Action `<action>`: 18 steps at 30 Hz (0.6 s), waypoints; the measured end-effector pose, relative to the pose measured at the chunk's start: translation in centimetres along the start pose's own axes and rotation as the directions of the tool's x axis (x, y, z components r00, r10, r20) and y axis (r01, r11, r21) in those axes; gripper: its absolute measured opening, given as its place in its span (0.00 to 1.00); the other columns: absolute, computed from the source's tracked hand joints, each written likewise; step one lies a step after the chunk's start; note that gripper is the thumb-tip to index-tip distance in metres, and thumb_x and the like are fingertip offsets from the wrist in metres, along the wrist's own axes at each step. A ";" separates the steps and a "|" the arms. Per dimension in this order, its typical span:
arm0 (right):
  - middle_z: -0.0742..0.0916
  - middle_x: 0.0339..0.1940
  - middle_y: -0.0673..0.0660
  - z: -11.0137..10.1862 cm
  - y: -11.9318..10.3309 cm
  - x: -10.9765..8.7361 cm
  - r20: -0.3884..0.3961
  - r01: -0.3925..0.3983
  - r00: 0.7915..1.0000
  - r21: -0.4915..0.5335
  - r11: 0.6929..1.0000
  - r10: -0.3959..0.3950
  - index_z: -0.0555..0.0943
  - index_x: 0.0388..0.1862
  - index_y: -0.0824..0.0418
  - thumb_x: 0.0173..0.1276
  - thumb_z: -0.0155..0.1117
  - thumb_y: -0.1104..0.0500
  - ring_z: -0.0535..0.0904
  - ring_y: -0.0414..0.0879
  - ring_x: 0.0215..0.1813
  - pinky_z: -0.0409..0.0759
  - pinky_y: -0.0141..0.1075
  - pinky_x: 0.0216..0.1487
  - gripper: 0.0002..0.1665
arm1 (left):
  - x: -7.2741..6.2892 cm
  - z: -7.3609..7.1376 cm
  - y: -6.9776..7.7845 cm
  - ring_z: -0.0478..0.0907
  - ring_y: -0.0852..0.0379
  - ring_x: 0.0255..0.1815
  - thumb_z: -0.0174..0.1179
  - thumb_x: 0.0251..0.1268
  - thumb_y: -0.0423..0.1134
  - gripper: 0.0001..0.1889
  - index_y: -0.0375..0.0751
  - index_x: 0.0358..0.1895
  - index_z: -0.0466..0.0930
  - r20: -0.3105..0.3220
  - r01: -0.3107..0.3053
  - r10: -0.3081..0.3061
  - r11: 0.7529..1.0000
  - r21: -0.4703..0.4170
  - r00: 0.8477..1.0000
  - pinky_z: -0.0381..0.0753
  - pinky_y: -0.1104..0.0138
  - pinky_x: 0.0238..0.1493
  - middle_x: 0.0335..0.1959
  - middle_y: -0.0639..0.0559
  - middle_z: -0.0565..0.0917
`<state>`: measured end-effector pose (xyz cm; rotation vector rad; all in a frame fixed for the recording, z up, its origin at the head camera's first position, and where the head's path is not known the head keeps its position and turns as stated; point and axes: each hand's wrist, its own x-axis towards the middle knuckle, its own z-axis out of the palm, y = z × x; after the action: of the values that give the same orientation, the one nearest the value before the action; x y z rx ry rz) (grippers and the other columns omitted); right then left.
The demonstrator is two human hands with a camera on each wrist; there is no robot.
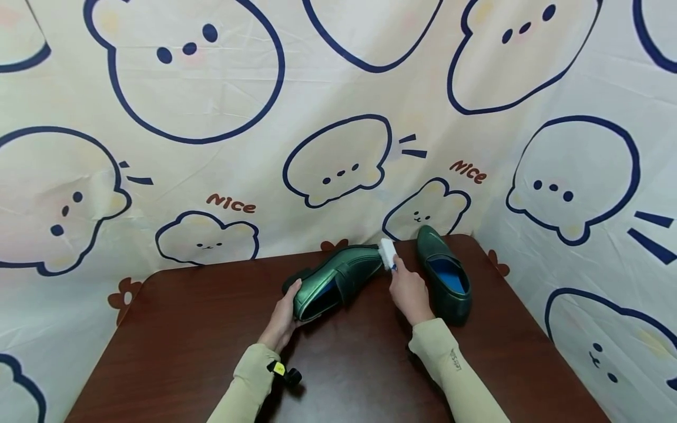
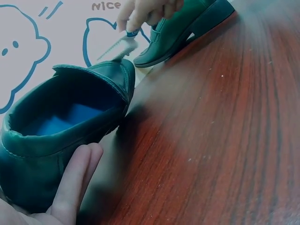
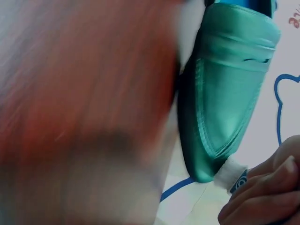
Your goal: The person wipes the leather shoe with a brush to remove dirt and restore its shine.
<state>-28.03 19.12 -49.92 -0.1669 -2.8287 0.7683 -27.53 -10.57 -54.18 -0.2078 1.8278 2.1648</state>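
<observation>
A green loafer point(image 1: 349, 273) is tilted on its side above the table, its toe toward the back right. Its heel end is gripped by my left hand point(image 1: 282, 317), thumb on top and fingers along the side, as the left wrist view shows. A white-bristled brush point(image 1: 388, 254) touches the loafer's toe. My right hand point(image 1: 411, 290) holds the brush by its handle, fingers curled round it; in the right wrist view the bristles point(image 3: 229, 172) meet the toe tip. The second green loafer point(image 1: 446, 276), with a blue insole, stands upright just right of my right hand.
The brown wooden table point(image 1: 201, 335) ends at the back against a pale cloth wall point(image 1: 328, 88) with bear drawings. Another cloth wall point(image 1: 592, 176) runs along the right side. A small black device with a yellow label point(image 1: 280, 369) is strapped to my left wrist.
</observation>
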 end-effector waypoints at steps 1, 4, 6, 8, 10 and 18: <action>0.90 0.38 0.64 -0.1 -0.3 0.0 0.003 0.008 1.000 0.015 1.000 -0.008 0.69 0.78 0.56 0.83 0.54 0.56 0.80 0.50 0.25 0.79 0.44 0.27 0.27 | 0.0 0.0 0.0 0.86 0.54 0.44 0.49 0.73 0.72 0.43 0.40 0.74 0.66 0.000 -0.001 0.001 1.000 0.001 1.000 0.87 0.56 0.49 0.59 0.38 0.80; 0.88 0.34 0.62 -0.1 -1.4 -0.1 0.042 0.044 0.998 0.071 0.997 -0.047 0.67 0.80 0.55 0.84 0.52 0.55 0.78 0.49 0.24 0.76 0.41 0.27 0.28 | 0.0 0.0 0.0 0.86 0.55 0.44 0.50 0.72 0.73 0.44 0.39 0.74 0.66 0.000 0.003 -0.003 1.000 0.009 1.000 0.87 0.57 0.49 0.59 0.39 0.80; 0.86 0.28 0.57 0.1 -2.2 -0.3 0.081 0.078 0.993 0.107 0.991 -0.087 0.65 0.81 0.53 0.85 0.51 0.54 0.76 0.47 0.23 0.74 0.39 0.27 0.29 | -0.1 0.0 -0.1 0.86 0.55 0.44 0.50 0.72 0.73 0.44 0.39 0.74 0.67 -0.002 0.007 -0.007 1.000 0.012 1.000 0.87 0.57 0.49 0.58 0.40 0.81; 0.81 0.23 0.54 0.3 -2.9 -0.4 0.111 0.118 0.985 0.127 0.985 -0.132 0.65 0.81 0.52 0.85 0.51 0.54 0.74 0.46 0.21 0.73 0.37 0.26 0.29 | -0.1 -0.1 -0.1 0.86 0.55 0.44 0.50 0.72 0.73 0.44 0.38 0.73 0.68 -0.003 0.008 -0.008 1.000 0.017 1.000 0.87 0.58 0.48 0.57 0.41 0.81; 0.79 0.20 0.53 0.6 -3.4 -0.5 0.117 0.152 0.979 0.128 0.980 -0.167 0.65 0.81 0.52 0.84 0.52 0.54 0.73 0.46 0.20 0.73 0.37 0.25 0.30 | -0.1 0.0 0.0 0.86 0.55 0.43 0.50 0.71 0.74 0.44 0.38 0.72 0.69 -0.003 0.010 -0.010 1.000 0.016 1.000 0.87 0.58 0.48 0.56 0.42 0.82; 0.81 0.21 0.53 1.0 -2.8 0.1 0.055 0.125 0.991 -0.016 0.992 -0.124 0.67 0.81 0.48 0.83 0.54 0.53 0.74 0.46 0.20 0.72 0.38 0.24 0.30 | 0.0 0.1 0.0 0.86 0.55 0.44 0.49 0.73 0.73 0.43 0.39 0.72 0.69 -0.002 0.008 -0.008 1.000 0.011 1.000 0.87 0.57 0.49 0.56 0.42 0.82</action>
<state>-28.55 16.23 -49.30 0.0278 -2.8657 0.7294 -27.54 -10.51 -54.16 -0.2144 1.8364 2.1499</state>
